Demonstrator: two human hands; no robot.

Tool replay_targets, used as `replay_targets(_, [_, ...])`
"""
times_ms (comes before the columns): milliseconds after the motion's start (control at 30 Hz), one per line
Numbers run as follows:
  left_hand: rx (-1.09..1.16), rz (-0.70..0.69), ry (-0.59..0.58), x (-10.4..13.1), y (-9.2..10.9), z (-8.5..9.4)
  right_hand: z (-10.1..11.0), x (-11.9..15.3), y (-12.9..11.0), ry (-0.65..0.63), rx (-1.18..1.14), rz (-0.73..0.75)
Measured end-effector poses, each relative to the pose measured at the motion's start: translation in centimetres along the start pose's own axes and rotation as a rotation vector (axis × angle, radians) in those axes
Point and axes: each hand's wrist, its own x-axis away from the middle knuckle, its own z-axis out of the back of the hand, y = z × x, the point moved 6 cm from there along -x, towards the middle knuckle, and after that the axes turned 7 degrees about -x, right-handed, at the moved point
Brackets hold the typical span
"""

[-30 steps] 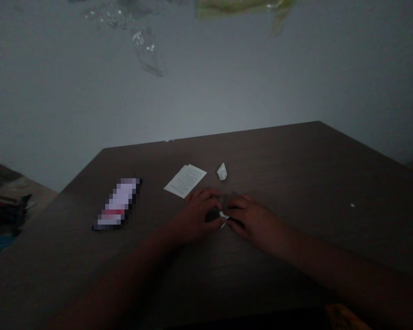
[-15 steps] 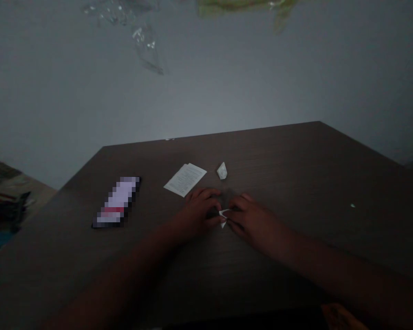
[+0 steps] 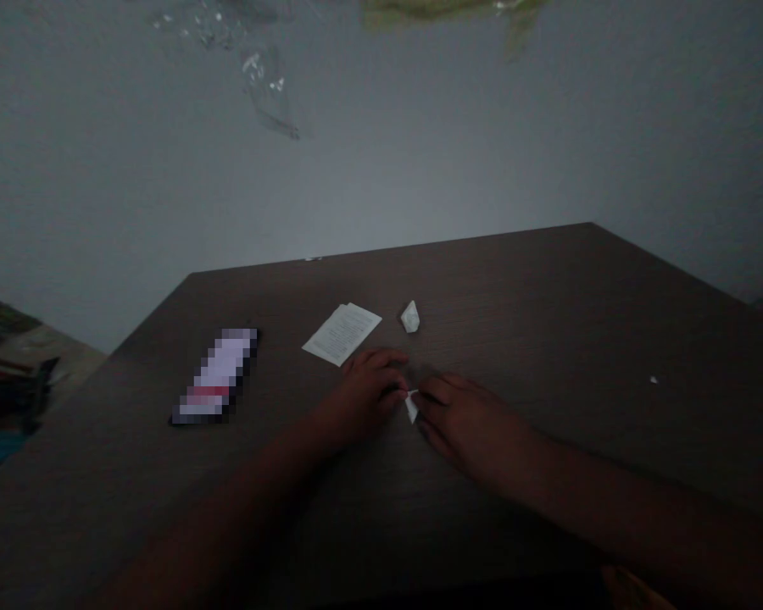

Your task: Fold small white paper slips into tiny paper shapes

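A small folded white paper (image 3: 411, 409) lies on the dark wooden table between my two hands. My left hand (image 3: 367, 396) pinches its upper left edge between thumb and fingers. From the other side my right hand (image 3: 461, 415) holds the paper's right edge with its fingertips. Just beyond the hands stands a small folded paper piece (image 3: 410, 318). A short stack of printed paper sheets (image 3: 343, 333) lies past my left hand.
A phone (image 3: 219, 373) with a blurred screen lies at the left of the table (image 3: 515, 288). On the right is a tiny white scrap (image 3: 654, 380). Behind the table rises a pale wall (image 3: 381, 169) with clear plastic (image 3: 267, 85) on it.
My left thumb has moved up to the paper's upper edge. My right hand has shifted slightly down and turned, and more of the paper's lower part shows.
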Motion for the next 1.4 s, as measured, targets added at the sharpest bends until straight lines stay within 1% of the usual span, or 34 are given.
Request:
replay_targets(167, [0.027, -0.052, 0.021, 0.1, -0.3, 0.1, -0.1, -0.4, 0.3, -0.036, -0.001, -0.033])
replay_targets(267, [0.036, -0.077, 0.034, 0.2, -0.3, 0.2, 0.0, -0.5, 0.5, -0.029, -0.034, -0.03])
replay_targets(400, [0.036, -0.07, 0.03, 0.2, -0.2, 0.3, 0.1, -0.3, 0.7, -0.009, -0.076, -0.029])
replay_targets(533, [0.057, -0.083, 0.03, 0.2, -0.6, 0.1, 0.0, -0.2, 0.8, 0.013, -0.108, -0.017])
replay_targets(733, [0.118, -0.119, 0.015, 0.3, -1.2, 0.4, -0.2, -0.2, 0.5, -0.004, -0.071, -0.016])
replay_targets(933, [0.114, -0.11, 0.01, 0.5, -0.8, 0.8, 0.2, 0.0, 0.1, -0.02, -0.003, -0.021])
replay_targets(1100, [0.091, -0.082, -0.009, 0.5, -0.6, 0.7, 0.2, 0.0, -0.2, -0.05, 0.011, -0.04])
replay_targets(1233, [0.086, -0.09, -0.011, 0.5, -0.6, 0.6, 0.1, 0.0, -0.4, -0.078, 0.02, -0.063])
replay_targets(1400, [0.081, -0.097, 0.003, 0.5, -0.8, 0.4, -0.1, 0.0, 0.0, -0.041, 0.006, -0.057])
